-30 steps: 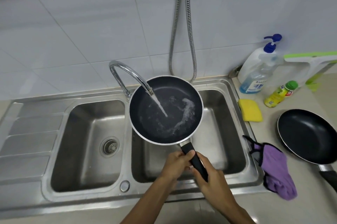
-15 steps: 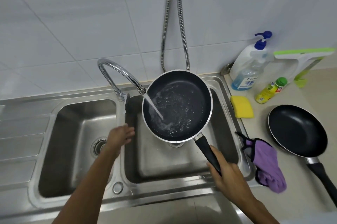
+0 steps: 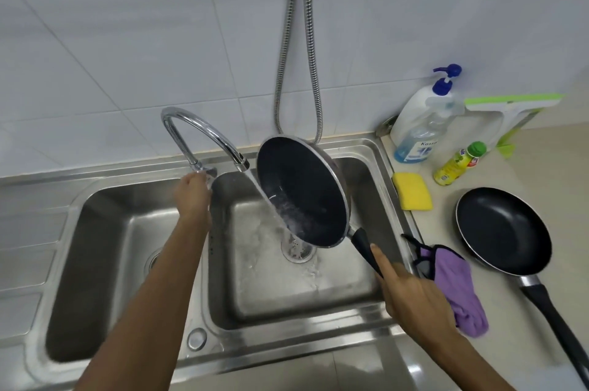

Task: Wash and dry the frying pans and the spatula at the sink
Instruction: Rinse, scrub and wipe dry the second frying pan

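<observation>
You are at the rinse step on the small frying pan (image 3: pixel 302 193). Your right hand (image 3: pixel 411 295) grips its black handle, with the index finger laid straight along it and the other fingers (image 3: pixel 377 258) wrapped round. The pan is tilted steeply on edge over the right basin of the sink (image 3: pixel 287 346), its dark inside facing left. The water stream (image 3: pixel 271 205) from the tap (image 3: pixel 197 126) runs down past the pan's lower rim towards the drain (image 3: pixel 298 250).

Your left hand (image 3: pixel 194 196) is at the base of the tap, where the lever sits. Its back faces the camera and the view is blurred there, so you cannot tell whether those fingers are closed on the lever or only touching it.

The pan looks free of suds, so the rinse seems nearly done. The next move likely calls for shutting off the water with the left hand while the pan drains. Then dry it with the purple cloth (image 3: pixel 452 282), which lies on the surface (image 3: pixel 497 343) just right of the sink.

The second frying pan (image 3: pixel 503 231) waits further right on the surface, with the yellow sponge (image 3: pixel 412 191) between it and the sink. No spatula is in view.
</observation>
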Tool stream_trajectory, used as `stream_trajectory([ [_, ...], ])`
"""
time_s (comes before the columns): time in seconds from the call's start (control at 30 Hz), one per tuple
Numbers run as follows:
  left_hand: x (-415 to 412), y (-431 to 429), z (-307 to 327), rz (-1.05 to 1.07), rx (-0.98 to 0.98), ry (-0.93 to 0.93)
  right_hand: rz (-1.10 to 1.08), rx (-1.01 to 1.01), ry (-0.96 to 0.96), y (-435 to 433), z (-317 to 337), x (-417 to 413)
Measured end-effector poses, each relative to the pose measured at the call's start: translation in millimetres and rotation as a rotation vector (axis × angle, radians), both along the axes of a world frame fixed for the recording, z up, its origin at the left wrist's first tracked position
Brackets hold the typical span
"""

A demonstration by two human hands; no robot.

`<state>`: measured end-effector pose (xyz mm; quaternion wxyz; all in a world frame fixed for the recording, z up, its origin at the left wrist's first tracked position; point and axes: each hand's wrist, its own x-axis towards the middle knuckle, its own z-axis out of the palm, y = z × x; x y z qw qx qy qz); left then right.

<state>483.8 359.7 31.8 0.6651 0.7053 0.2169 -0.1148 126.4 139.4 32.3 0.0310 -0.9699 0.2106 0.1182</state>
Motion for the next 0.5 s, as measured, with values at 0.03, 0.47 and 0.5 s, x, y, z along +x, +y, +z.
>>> stream_trajectory([
  [0.03,7,-6,5,-0.054,0.039,-0.033,0.013,-0.019,0.003,-3,3,1],
  [0.47,-116,15,-17,-0.388,0.103,0.070,0.129,-0.152,0.087,-23,28,1],
  [0.5,-144,7,-18,-0.470,0.082,0.100,0.110,-0.141,0.077,-22,25,-1],
])
